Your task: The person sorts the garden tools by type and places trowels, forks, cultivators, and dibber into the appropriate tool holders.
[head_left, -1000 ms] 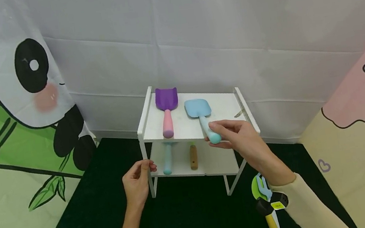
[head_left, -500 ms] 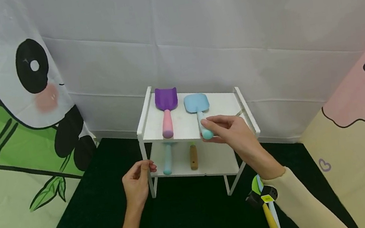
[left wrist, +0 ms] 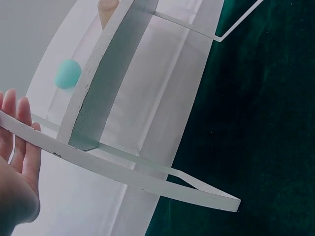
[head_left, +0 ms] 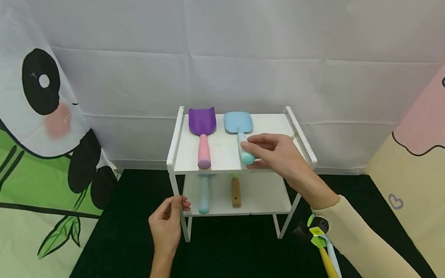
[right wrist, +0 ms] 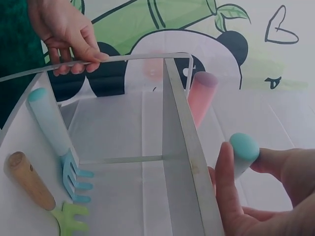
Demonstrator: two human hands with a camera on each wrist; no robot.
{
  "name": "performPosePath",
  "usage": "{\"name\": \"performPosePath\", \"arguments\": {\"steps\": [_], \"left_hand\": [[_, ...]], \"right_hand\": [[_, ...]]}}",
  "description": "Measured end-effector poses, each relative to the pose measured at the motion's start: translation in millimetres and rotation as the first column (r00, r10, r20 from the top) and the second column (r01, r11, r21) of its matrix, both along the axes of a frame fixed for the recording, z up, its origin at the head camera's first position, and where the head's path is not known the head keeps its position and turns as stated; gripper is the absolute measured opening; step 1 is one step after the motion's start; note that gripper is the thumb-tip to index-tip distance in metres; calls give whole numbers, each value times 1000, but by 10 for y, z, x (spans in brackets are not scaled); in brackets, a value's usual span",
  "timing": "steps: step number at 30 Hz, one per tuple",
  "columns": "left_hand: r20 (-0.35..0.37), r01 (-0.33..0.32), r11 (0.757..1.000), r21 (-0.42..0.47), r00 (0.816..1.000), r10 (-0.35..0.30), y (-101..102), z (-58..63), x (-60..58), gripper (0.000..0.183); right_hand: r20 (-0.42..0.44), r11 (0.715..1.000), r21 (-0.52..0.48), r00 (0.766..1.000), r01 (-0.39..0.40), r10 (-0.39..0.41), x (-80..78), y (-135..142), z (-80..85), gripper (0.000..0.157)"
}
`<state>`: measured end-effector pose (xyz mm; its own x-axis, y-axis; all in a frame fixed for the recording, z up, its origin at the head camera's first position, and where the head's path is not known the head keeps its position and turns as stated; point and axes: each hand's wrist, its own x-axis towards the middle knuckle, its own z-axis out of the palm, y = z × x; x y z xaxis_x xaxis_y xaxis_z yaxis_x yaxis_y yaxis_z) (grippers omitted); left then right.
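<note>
1. Blue shovel [head_left: 238, 121]: over the white rack's [head_left: 223, 150] top shelf, right of the purple shovel [head_left: 202, 123], blade far, handle end [head_left: 247, 158] near; shelf contact unclear.
2. Right hand [head_left: 282, 156]: pinches the handle near its end, thumb on left.
3. Left hand [head_left: 167, 220]: pinches rack's left near leg [head_left: 184, 227].
4. Handling, judged: light, stiff, not fragile; smooth handle maybe slippery. Best hold: mid-handle, for less blade droop.

A white two-tier shelf unit [head_left: 267, 125] stands on dark green floor [head_left: 231, 261]. Upper tier: purple scoop [head_left: 203, 130]; to its right, light-blue shovel [head_left: 239, 125], contact unconfirmed from here. Lower tier: blue rake [right wrist: 57, 137] beside green rake [right wrist: 45, 197]. Floor, right: yellow-handled tool [head_left: 331, 268], partly hidden.
</note>
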<state>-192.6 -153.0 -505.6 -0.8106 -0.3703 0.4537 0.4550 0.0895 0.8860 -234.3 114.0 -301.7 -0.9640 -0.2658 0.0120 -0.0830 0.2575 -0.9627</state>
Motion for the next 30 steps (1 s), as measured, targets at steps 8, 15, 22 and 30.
{"name": "performPosePath", "arguments": {"steps": [8,15,22,30], "left_hand": [[-3,5,1000,-4,1000,-5,9,15,7,20],[-8,-1,1000,0,1000,1,15,29,20,20],[-8,6,1000,0,1000,-6,15,29,19,21],[4,-2,1000,-6,1000,2,17,19,14,19]], "right_hand": [[-28,1000,26,1000,-6,7,-38,-48,53,52],[-98,995,96,995,-5,14,-74,-94,47,49],[-177,986,162,984,33,-4,-84,-86,25,45],[-171,994,104,985,23,-5,-31,-61,13,42]]}}
